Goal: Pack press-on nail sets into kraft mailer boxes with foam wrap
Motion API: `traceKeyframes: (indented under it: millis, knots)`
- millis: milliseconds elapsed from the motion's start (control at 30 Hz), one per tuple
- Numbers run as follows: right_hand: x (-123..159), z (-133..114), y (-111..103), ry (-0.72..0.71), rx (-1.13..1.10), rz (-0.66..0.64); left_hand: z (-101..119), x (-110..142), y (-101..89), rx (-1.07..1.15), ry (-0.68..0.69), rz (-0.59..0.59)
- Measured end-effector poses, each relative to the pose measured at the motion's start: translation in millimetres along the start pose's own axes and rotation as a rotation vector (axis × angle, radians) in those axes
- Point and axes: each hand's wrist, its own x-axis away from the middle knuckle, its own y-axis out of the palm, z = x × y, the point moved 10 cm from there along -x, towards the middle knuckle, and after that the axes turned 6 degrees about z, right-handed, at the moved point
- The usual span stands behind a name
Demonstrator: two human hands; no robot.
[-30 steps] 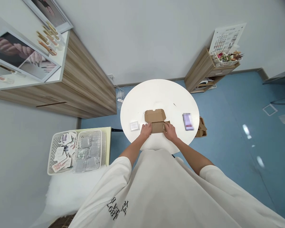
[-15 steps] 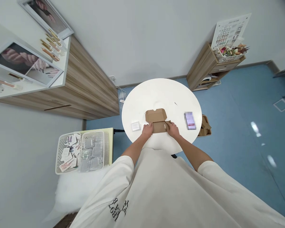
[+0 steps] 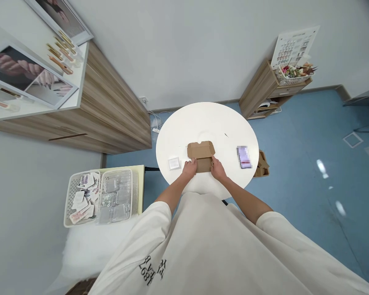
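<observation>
Head view: left hand [image 3: 190, 168], right hand [image 3: 218, 168], grips pinched on opposite sides of cardboard box [image 3: 201, 153]; apparently wall-folding; next likely needs tucking.

On the white table [image 3: 206, 119], an open cardboard box [image 3: 201, 150] is placed between a clear case [image 3: 174, 163] and a blurred purple object [image 3: 244, 157]; a dark sliver [image 3: 226, 135] is seen beyond.

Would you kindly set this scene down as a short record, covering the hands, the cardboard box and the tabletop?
Left hand: at the left side of the cardboard box
Right hand: at its right side
Box state: open, lid away from the person
Surface: white table
Left of box: small pale case
Right of box: pixelated purple item
</observation>
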Motion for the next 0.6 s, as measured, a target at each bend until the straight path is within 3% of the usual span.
traceKeyframes:
  millis: [200, 367, 600]
  knots:
    - [6.6, -1.9, 5.5, 0.004, -0.019, 0.005, -1.0, -1.0, 1.8, 0.013, 0.006, 0.018]
    - [7.8, 6.6, 16.1, 0.021, 0.000, -0.094, -1.1, -1.0, 0.4, -0.026, 0.021, 0.043]
    - [4.8, 1.0, 21.0, -0.008, 0.298, -0.177, -1.5, 0.1, -1.2, -0.019, 0.028, 0.065]
